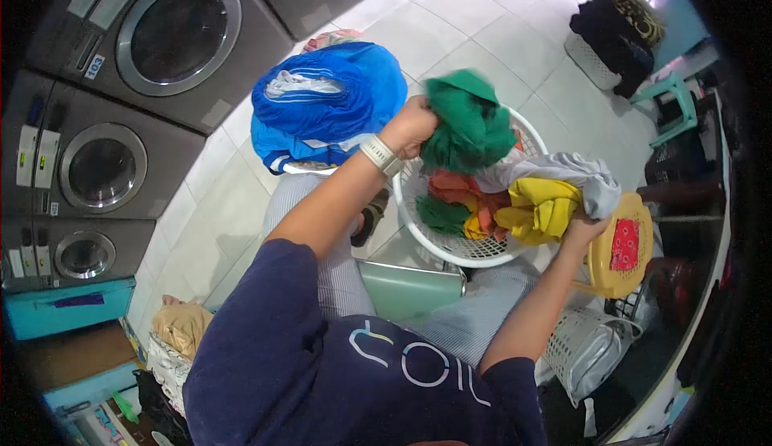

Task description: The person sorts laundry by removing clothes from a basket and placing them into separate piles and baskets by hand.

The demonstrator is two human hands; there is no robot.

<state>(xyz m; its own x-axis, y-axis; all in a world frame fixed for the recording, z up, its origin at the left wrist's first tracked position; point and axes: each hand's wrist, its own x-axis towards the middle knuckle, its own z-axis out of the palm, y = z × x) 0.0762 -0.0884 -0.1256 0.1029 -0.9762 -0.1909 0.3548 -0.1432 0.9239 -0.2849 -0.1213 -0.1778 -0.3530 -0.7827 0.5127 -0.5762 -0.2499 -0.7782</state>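
My left hand (414, 128), with a watch on its wrist, is closed on a bunched green cloth (466, 120) held up over the far left rim of a white laundry basket (434, 249). My right hand (585, 227) grips a yellow cloth (543, 209) at the basket's right side. A light grey cloth (555, 171) drapes over the basket's right rim, against the same hand. Orange cloth (462, 189) and more green cloth (442, 214) lie inside the basket. The basket stands in front of my knees.
Left of the basket is a blue cloth-covered laundry pile (370, 84). Front-loading machines (181, 32) line the left side. To the right are a yellow stool (623, 273), another basket (575, 345), and a green stool (675, 104). A full basket (591, 60) stands farther back.
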